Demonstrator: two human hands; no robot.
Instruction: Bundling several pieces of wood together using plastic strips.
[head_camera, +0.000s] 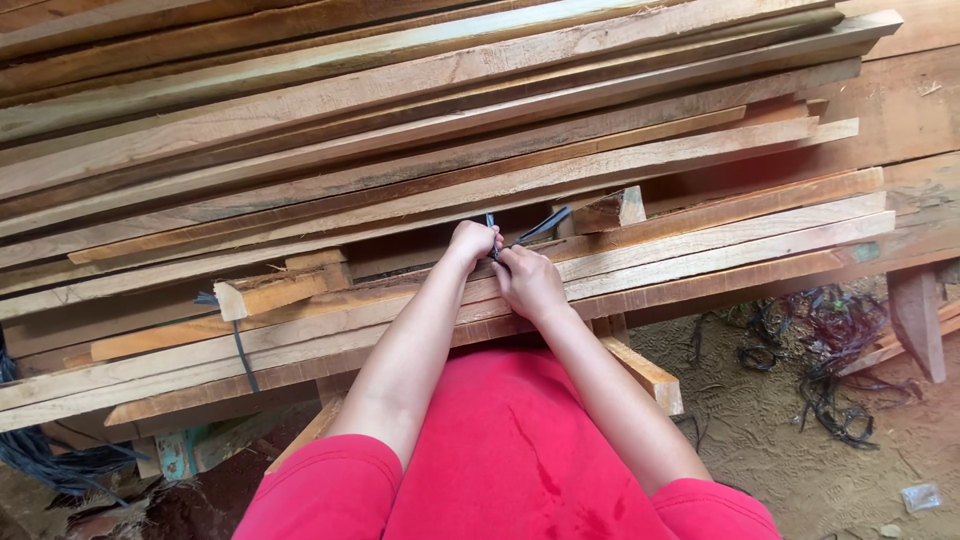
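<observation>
Both my hands meet at a black strap that comes out between stacked wooden planks. My left hand is closed on one end of the strap. My right hand pinches the other end just beside it. The free strap end sticks up and to the right from my fingers. Red sleeves and a red shirt fill the bottom of the head view.
A short wood spacer block sits between plank layers right of my hands; another lies to the left with a black strap hanging under it. Cut black straps litter the dirt ground at right. A wooden support leg stands far right.
</observation>
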